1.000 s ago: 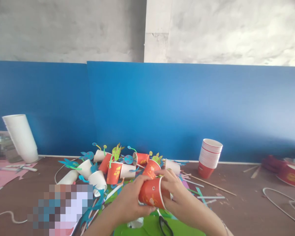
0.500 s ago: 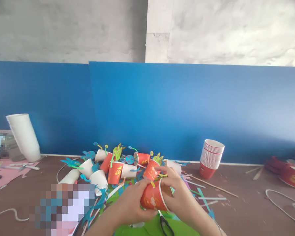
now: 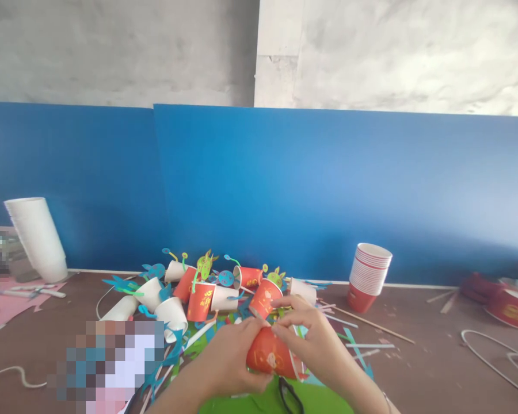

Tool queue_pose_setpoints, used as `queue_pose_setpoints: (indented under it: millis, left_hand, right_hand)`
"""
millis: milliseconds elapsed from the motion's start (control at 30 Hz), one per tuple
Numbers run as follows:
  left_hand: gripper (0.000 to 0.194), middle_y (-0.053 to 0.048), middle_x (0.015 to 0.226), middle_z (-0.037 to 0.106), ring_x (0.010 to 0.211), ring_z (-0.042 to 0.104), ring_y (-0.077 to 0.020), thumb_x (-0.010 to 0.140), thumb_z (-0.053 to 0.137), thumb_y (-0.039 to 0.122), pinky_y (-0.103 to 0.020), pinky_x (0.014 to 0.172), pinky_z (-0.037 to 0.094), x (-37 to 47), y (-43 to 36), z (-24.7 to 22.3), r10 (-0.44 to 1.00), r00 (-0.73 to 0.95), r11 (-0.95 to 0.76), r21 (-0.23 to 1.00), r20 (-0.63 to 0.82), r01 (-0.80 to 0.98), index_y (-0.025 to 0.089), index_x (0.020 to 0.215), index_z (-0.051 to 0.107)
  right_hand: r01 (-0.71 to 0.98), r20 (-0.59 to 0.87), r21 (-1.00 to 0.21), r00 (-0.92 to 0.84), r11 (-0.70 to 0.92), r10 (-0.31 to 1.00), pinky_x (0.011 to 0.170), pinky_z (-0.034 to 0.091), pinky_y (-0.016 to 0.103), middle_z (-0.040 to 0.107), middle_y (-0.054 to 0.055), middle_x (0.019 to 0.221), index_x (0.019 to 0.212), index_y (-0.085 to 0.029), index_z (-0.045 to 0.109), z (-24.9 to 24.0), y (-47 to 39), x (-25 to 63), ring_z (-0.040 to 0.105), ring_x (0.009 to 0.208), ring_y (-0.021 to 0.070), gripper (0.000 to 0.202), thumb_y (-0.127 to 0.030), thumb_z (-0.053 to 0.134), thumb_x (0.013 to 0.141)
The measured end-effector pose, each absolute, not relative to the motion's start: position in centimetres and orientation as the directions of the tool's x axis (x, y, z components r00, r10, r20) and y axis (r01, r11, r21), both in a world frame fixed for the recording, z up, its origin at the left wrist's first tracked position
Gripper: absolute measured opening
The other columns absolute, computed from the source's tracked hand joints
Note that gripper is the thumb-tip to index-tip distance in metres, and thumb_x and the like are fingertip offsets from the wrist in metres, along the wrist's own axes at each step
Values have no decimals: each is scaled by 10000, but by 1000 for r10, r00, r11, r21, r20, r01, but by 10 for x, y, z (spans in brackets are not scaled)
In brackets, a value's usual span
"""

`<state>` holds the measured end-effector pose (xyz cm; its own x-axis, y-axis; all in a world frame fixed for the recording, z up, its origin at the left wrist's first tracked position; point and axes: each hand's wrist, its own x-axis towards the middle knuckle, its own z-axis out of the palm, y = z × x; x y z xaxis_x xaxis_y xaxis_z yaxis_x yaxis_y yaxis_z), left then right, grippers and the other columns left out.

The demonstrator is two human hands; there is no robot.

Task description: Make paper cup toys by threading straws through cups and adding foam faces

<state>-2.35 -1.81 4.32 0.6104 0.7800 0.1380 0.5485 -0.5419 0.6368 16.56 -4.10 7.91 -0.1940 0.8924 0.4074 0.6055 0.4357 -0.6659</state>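
Observation:
A red paper cup [image 3: 271,352] lies on its side in the air, its white rim facing right. My left hand [image 3: 231,356] is wrapped round its base end, with the thumb on top. My right hand [image 3: 308,328] bends over the cup's upper side, its thumb and fingertips close together there, near my left thumb. Whatever is between those fingertips is hidden. Under the cup are green paper [image 3: 259,402] and the dark handles of scissors [image 3: 290,397]. Just behind stands a tilted red cup [image 3: 265,298] among several decorated cups.
White cups [image 3: 171,315] with blue paper cutouts crowd the middle. A stack of red cups [image 3: 369,279] stands right, a leaning white stack [image 3: 37,238] left. A wooden stick [image 3: 371,322], paper strips and a white cable [image 3: 479,351] lie on the brown table. A blue partition [image 3: 306,190] rises behind.
My right hand has shifted from the cup's open mouth to its upper side, where a small yellow strip showed before. The cup has turned slightly, and my left hand keeps its hold.

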Motion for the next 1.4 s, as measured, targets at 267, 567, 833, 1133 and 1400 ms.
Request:
queue_pose_setpoints:
  millis: [267, 567, 833, 1133, 1400]
  left_hand:
    - [487, 11, 970, 701, 803, 657, -244, 626, 729, 328, -273, 657, 433, -23, -26, 54, 750, 642, -567, 658, 162, 496, 288, 1085, 573]
    - [362, 26, 844, 679, 715, 632, -217, 600, 721, 388, -249, 589, 384, -23, -26, 58, 718, 677, -634, 555, 164, 539, 267, 913, 584]
    - [395, 42, 851, 669, 706, 621, -200, 595, 742, 363, -244, 588, 388, -29, -27, 68, 747, 651, -593, 580, 137, 558, 277, 952, 597]
    - [642, -43, 1213, 606, 1090, 577, -253, 641, 712, 145, -367, 942, 453, -38, -6, 45, 814, 448, -538, 771, 370, 340, 274, 1229, 488]
    - [628, -85, 1271, 567, 1147, 544, -269, 679, 703, 125, -403, 981, 438, -35, -3, 29, 825, 415, -513, 817, 384, 263, 249, 1248, 469]
  right_hand:
    - [406, 703, -618, -99, 673, 705, 772, 495, 305, 625, 50, 947, 785, -223, 586, 76, -49, 149, 612, 894, 189, 186, -213, 476, 935]
    - [469, 826, -527, 88, 708, 557, 684, 467, 284, 609, 39, 869, 740, -216, 596, 72, -50, 148, 605, 798, 177, 171, -155, 553, 895]
    - [426, 786, -597, 138, 680, 603, 713, 470, 270, 623, 40, 903, 768, -222, 610, 69, -47, 154, 599, 854, 177, 148, -211, 558, 906]
    - [579, 259, -778, -57, 243, 964, 501, 354, 259, 596, -10, 615, 759, -205, 645, 96, -51, 173, 499, 533, 142, 290, -447, 536, 875]
    - [759, 380, -612, 36, 222, 924, 516, 348, 278, 583, 3, 619, 915, -213, 707, 82, -52, 160, 487, 525, 160, 277, -424, 549, 830]
